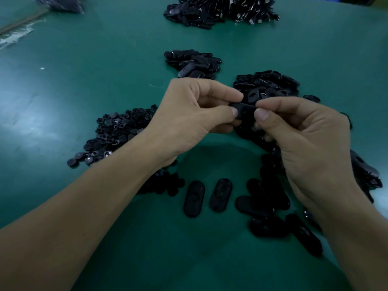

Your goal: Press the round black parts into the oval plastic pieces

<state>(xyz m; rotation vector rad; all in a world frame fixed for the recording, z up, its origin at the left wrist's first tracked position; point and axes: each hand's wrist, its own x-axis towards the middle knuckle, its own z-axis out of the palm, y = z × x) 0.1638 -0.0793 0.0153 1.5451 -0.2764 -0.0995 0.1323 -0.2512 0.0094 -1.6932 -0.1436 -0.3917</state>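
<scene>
Oval black plastic piece point(243, 108), 1 in number, is held above the green surface point(73, 91) between the 2 hands, near the middle of the view. Its left end is pinched by the thumb and fingers point(227, 95) of the left hand point(189, 116), and its right end by those of the right hand point(304, 139), so both sets of fingers are clamped on it. This 2-ended grip is judged to steady the piece for pressing. Whether a round part is seated in it cannot be told.

1 heap of small round black parts point(117, 135) lies just beside the left wrist, within easy reach. Beyond the hands, 3 heaps are seen: a middle heap of oval pieces point(193, 64), a right heap of oval pieces point(270, 82) and a far heap of dark parts point(220, 11). 2 loose oval pieces point(194, 198) lie side by side at the front. Further ovals overlap under the right hand and cannot be counted.
</scene>
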